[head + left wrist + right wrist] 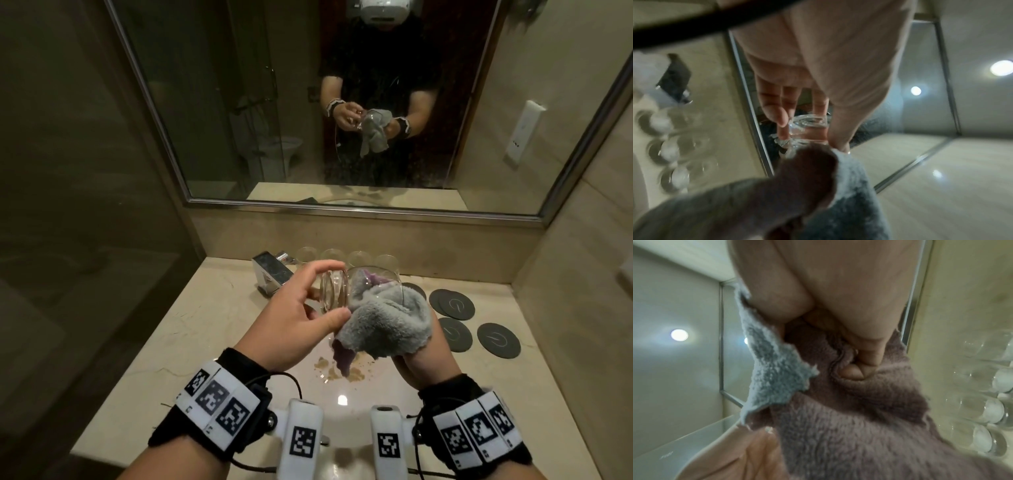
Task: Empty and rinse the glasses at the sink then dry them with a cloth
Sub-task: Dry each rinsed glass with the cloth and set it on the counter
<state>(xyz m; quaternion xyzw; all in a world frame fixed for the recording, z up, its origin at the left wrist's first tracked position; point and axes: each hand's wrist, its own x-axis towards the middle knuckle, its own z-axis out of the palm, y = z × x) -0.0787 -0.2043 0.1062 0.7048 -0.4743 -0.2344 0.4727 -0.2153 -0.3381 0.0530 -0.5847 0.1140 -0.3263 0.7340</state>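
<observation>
Glass: my left grip [301, 305] holds the glass [359, 291] sideways above the sink [342, 404], cloth [387, 322] stuffed inside.
Right grip [421, 353]: bunched round the cloth.
Counter's [212, 308] back edge: four glasses [346, 257] in a row.

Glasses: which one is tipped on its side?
The glass the left hand holds, cloth stuffed inside; the row of glasses by the wall stands upright.
</observation>
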